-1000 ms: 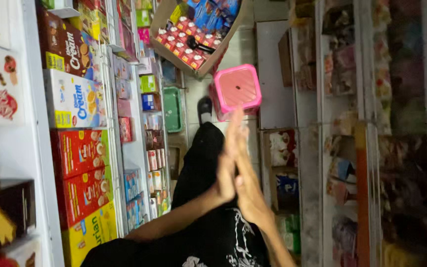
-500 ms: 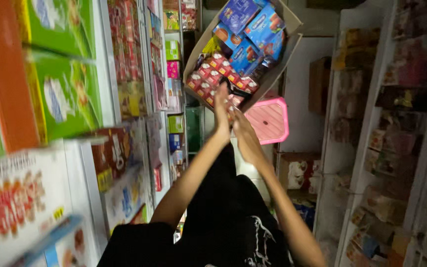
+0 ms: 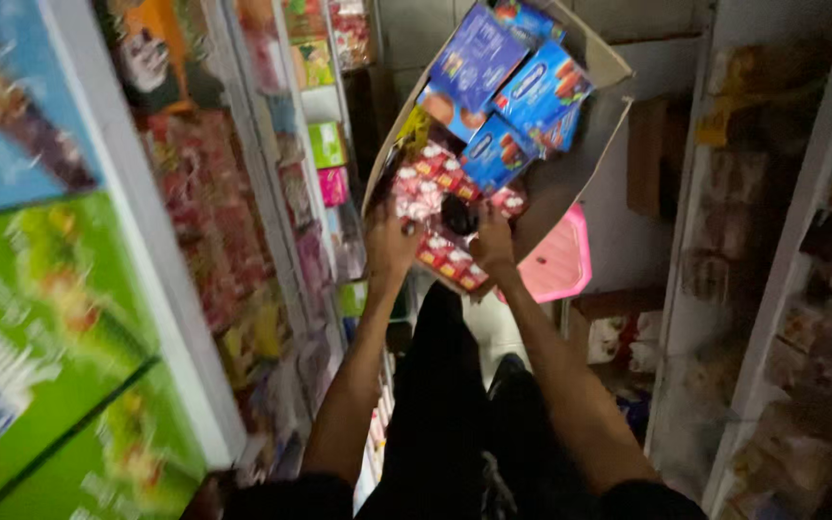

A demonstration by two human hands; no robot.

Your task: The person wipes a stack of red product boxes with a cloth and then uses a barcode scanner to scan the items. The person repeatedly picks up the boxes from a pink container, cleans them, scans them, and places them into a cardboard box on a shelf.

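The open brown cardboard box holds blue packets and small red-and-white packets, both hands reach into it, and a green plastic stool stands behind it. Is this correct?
Not quite: the plastic stool is pink, not green, as the head view shows. The rest holds: the open brown cardboard box holds blue packets and small red-and-white packets, and the left hand and right hand reach into it.

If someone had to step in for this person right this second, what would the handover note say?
Left hand: at the near left edge of the open cardboard box, touching the small red packets there; grip unclear.
Right hand: at the box's near edge, fingers by a dark object among the red packets; hard to tell if it is gripped.
Box: sits in the aisle ahead, on or in front of a pink stool, holding red packets near and blue boxes far.
Done: box is open, both hands are in it.
Left: all goods seen are still inside the box; shelves stand on both sides.
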